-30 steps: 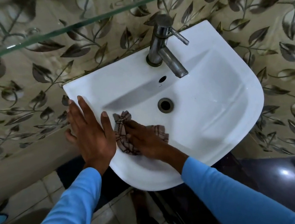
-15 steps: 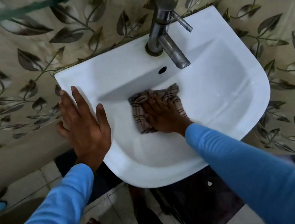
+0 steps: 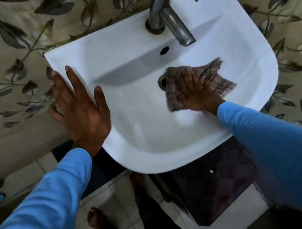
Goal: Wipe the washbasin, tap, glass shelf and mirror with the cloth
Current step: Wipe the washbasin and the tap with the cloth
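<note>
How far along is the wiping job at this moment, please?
Done: nothing certain; the washbasin looks white, but wiping leaves no visible mark. In hand: the right hand presses the cloth into the bowl by the drain, while the left hand rests flat on the rim. Left: the tap has no cloth on it, and the glass shelf and mirror are out of view.

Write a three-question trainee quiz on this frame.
1. True or false: the brown checked fabric cloth lies on the white ceramic washbasin's rim.
2. Fill in: under the right hand, the cloth partly covers the round metal ____.
3. The left hand rests flat on: A) the cloth B) the washbasin's rim C) the right hand.
Key: 1 false, it lies in the bowl; 2 drain; 3 B.
</note>
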`<state>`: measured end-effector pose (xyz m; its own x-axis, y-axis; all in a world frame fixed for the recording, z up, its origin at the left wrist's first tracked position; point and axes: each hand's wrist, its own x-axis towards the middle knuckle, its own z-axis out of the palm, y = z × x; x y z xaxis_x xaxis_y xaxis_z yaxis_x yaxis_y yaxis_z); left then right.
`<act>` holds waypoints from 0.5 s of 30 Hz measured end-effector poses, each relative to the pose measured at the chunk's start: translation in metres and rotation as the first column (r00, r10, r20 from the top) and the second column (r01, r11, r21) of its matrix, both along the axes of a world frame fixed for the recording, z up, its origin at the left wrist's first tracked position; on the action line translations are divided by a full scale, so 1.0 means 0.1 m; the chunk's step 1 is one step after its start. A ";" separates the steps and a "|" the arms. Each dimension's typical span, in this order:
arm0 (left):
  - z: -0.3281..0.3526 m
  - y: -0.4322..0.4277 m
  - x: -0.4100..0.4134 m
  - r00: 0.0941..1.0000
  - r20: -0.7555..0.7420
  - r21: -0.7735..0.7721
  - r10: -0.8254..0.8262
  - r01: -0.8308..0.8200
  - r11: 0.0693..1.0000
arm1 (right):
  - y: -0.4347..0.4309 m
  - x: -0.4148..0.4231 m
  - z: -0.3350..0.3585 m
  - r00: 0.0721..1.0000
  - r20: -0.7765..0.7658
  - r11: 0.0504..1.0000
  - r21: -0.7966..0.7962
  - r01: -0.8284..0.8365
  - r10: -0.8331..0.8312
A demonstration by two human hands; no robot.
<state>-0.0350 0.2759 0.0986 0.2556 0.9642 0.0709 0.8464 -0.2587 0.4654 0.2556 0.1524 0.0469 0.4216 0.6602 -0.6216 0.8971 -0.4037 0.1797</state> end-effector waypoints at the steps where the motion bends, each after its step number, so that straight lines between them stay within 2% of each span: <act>1: 0.00 0.00 0.00 1.000 -0.005 -0.003 0.000 0.000 1.000 | -0.04 -0.25 -0.02 0.997 -0.073 0.999 -0.024 -0.031 0.030; 4: 0.02 -0.01 0.01 1.000 -0.010 -0.016 -0.006 0.006 1.000 | 0.03 -1.05 0.11 0.924 -0.380 0.999 0.006 -0.051 0.050; 6: 0.01 0.00 0.01 1.000 -0.014 -0.015 -0.008 0.008 1.000 | 0.17 -1.51 0.31 0.775 -0.630 0.993 0.045 0.105 -0.054; 8: 0.01 0.01 0.01 1.000 -0.025 -0.011 -0.004 0.004 1.000 | 0.18 -1.73 0.51 0.659 -0.747 0.971 0.088 0.223 -0.084; 11: -0.01 0.01 0.02 0.999 -0.035 -0.016 -0.005 0.004 1.000 | -0.12 -1.59 0.62 0.726 -0.688 0.988 0.119 0.101 0.009; 13: -0.01 0.01 0.01 0.999 -0.036 -0.017 -0.003 0.002 1.000 | -0.34 -1.24 0.64 0.807 -0.588 0.998 0.046 -0.039 0.059; 15: 0.00 0.01 0.01 0.999 -0.034 -0.020 -0.006 0.005 1.000 | -0.47 -0.66 0.64 0.890 -0.455 0.993 -0.091 -0.081 0.031</act>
<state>-0.0343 0.2765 0.0989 0.2628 0.9639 0.0430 0.8606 -0.2542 0.4414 0.1901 0.1049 0.1108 0.0427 0.5955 -0.8022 0.9119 -0.3514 -0.2123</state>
